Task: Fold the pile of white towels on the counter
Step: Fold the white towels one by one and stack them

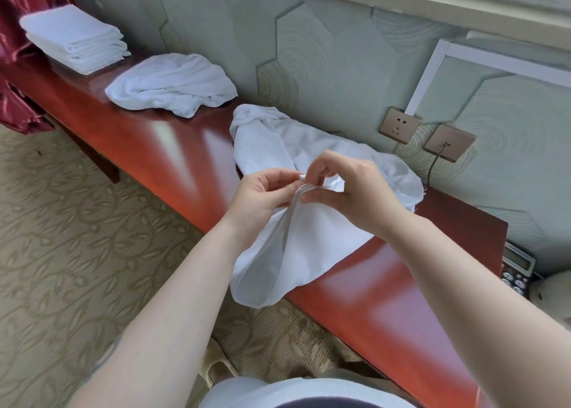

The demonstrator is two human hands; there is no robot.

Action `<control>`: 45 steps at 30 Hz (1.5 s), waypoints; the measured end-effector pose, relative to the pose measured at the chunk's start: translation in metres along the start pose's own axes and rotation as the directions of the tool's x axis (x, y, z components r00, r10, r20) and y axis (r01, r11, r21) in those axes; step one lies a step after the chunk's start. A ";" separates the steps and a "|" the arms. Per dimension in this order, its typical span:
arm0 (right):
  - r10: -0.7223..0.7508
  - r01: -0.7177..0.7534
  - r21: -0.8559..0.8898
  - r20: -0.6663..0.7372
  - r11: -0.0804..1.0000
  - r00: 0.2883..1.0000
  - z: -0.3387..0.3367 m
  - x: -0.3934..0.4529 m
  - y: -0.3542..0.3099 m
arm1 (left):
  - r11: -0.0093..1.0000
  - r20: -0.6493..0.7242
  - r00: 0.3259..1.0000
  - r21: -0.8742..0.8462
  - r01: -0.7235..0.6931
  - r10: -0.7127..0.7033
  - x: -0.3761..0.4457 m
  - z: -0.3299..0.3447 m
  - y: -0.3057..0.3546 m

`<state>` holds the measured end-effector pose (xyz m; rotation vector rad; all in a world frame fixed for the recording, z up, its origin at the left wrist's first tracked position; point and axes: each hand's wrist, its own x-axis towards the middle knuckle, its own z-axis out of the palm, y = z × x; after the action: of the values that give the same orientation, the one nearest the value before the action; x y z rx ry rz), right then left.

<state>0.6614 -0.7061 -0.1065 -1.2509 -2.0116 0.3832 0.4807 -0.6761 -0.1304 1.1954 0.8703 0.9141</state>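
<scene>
A glossy red-brown counter [173, 148] runs from the far left to the near right along a pale green wall [324, 52] with hexagon relief, above a patterned beige carpet [61, 237]. A dark red curtain [21, 68] hangs at the far left, two sockets [400, 125] sit on the wall at right, and a phone [517, 267] stands at the counter's right end. On the far left of the counter lies a folded stack [75, 38] of white towels; just right of it sits a loose heap [173, 85]. Nearer, a white towel [296, 253] is spread crumpled over the counter, its long axis running from the wall toward the near edge, where its lower end hangs over. The left hand [262, 197] and right hand [352, 191] meet above it, almost touching, each pinching the same raised corner of the towel between thumb and fingertips, so the cloth drapes down beneath them.
</scene>
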 end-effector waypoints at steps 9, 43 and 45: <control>0.040 -0.041 -0.045 -0.009 0.998 0.999 0.005 0.000 0.004 | 0.994 -0.053 0.998 0.106 -0.027 0.033 -0.004 0.001 0.000; 0.165 -0.152 0.064 -0.314 0.986 0.935 0.034 -0.019 0.023 | 0.836 -0.718 0.458 -0.329 0.440 -0.524 -0.086 -0.034 -0.152; 0.157 -0.143 0.069 -0.315 0.987 0.936 0.035 -0.017 0.019 | 0.871 -0.754 0.502 -0.186 0.454 -0.423 -0.084 -0.037 -0.142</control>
<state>0.6537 -0.7074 -0.1492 -1.3490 -1.6313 0.2750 0.4310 -0.7570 -0.2703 0.4800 1.8214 0.9818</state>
